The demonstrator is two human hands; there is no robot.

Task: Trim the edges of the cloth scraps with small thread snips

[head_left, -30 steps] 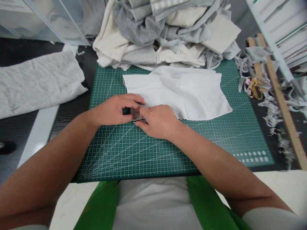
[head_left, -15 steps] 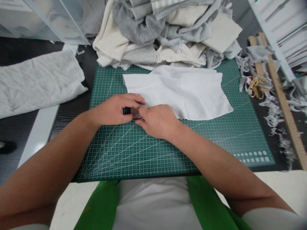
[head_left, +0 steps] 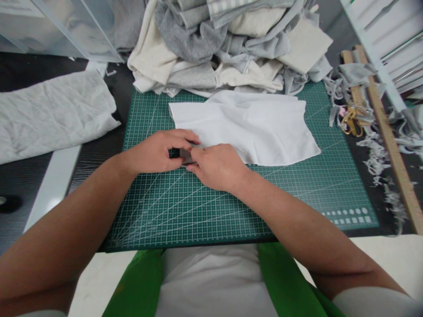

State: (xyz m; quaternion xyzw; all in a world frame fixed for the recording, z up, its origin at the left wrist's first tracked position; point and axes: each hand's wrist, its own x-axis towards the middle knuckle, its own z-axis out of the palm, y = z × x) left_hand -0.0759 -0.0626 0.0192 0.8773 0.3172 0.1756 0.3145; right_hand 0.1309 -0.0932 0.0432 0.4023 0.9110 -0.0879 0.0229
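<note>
A white cloth (head_left: 264, 127) lies spread on the green cutting mat (head_left: 211, 215), with a few soft folds. At its near left corner, my left hand (head_left: 165, 150) is curled, thumb and fingertips closed on a small dark grey flat piece (head_left: 187, 156). Pinching the same piece from the right is my right hand (head_left: 216, 166), its knuckles resting against the cloth. Most of the piece is hidden by my fingers, and I cannot tell its material or whether it is joined to the cloth.
Behind the mat rises a heap of grey and cream fabrics (head_left: 198, 39). A light grey cloth (head_left: 56, 114) lies at left, near translucent bins (head_left: 76, 26). On the right are gold-handled scissors (head_left: 353, 122), a wooden ruler (head_left: 393, 145) and thread scraps (head_left: 376, 154).
Slightly more of the dark grey piece shows between my fingers. Both hands and the white cloth hold nearly the same place.
</note>
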